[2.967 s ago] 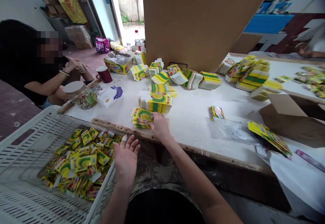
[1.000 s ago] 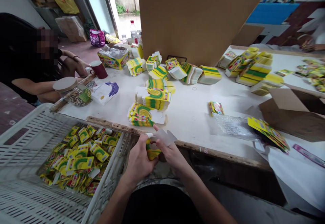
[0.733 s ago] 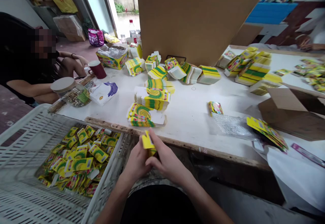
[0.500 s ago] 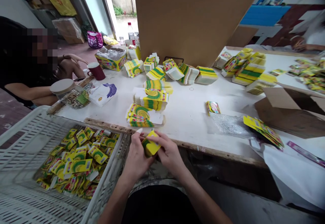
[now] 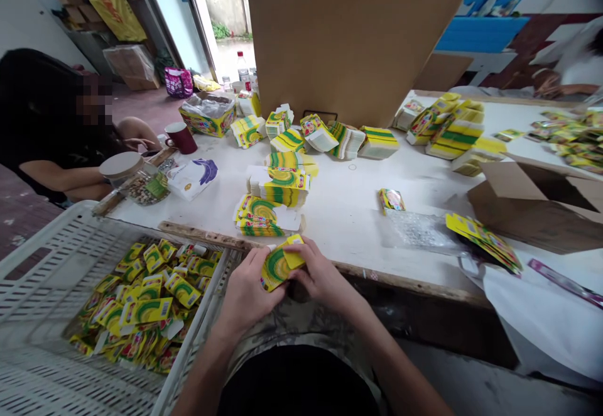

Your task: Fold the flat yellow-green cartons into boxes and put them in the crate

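Both hands hold one small yellow and green printed carton (image 5: 276, 268) just over the table's front edge. My left hand (image 5: 249, 287) is closed round its left side, a white wrap on one fingertip. At the carton's upper right, my right hand (image 5: 316, 273) pinches a yellow flap. Just beyond them on the table lie stacks of flat cartons (image 5: 259, 215), and behind those another stack (image 5: 287, 180). To my left, a white plastic crate (image 5: 89, 221) contains many yellow cartons (image 5: 146, 306) in a loose heap.
A wooden strip (image 5: 207, 234) edges the white table (image 5: 339, 215). More carton stacks (image 5: 379, 142) line the back by a large cardboard sheet (image 5: 339, 39). A clear plastic bag (image 5: 419, 230) and an open cardboard box (image 5: 532, 208) are right. A seated person (image 5: 51, 133) is left, near a jar (image 5: 136, 180).
The carton has turned in my hands, so its broad printed face now shows. My right hand has moved slightly right along it. The seated person's hand has lowered.
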A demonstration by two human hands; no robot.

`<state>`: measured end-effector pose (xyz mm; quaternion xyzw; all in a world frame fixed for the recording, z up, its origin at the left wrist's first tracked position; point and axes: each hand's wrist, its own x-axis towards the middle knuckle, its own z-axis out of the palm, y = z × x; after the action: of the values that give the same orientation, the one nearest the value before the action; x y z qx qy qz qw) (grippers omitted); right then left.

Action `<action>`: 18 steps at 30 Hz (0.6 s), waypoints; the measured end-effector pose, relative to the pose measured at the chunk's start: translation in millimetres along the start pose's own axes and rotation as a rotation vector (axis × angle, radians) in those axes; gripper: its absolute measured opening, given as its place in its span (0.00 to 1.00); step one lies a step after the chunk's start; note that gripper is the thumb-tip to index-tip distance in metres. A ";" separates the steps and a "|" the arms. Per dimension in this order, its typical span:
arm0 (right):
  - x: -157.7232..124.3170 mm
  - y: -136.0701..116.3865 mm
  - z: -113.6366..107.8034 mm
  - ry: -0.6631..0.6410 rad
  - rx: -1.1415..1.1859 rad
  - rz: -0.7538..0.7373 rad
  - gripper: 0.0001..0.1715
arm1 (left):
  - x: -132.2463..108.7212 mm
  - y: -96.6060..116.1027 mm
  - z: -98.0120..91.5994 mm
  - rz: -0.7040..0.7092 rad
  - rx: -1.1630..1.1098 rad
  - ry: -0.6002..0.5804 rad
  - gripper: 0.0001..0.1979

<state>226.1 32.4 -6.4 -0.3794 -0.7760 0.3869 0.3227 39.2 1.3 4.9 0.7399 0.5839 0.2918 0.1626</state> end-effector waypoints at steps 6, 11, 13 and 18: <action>-7.0 8.0 14.1 -0.003 0.035 0.030 0.34 | -4.8 -0.8 14.7 -0.052 -0.019 0.023 0.24; -4.8 15.7 6.1 -0.076 -0.110 0.016 0.28 | -0.8 -8.8 8.0 -0.097 -0.136 -0.011 0.24; -2.4 14.1 -1.3 -0.111 -0.142 0.010 0.24 | 1.3 -10.7 3.4 -0.101 -0.162 -0.041 0.24; 3.3 3.6 -18.6 -0.194 -0.159 -0.007 0.14 | 4.3 -11.2 -1.0 -0.101 -0.190 -0.118 0.25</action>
<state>240.4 43.2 0.4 -0.3619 -0.8330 0.3582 0.2164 30.6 8.3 0.2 0.7067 0.5795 0.2932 0.2805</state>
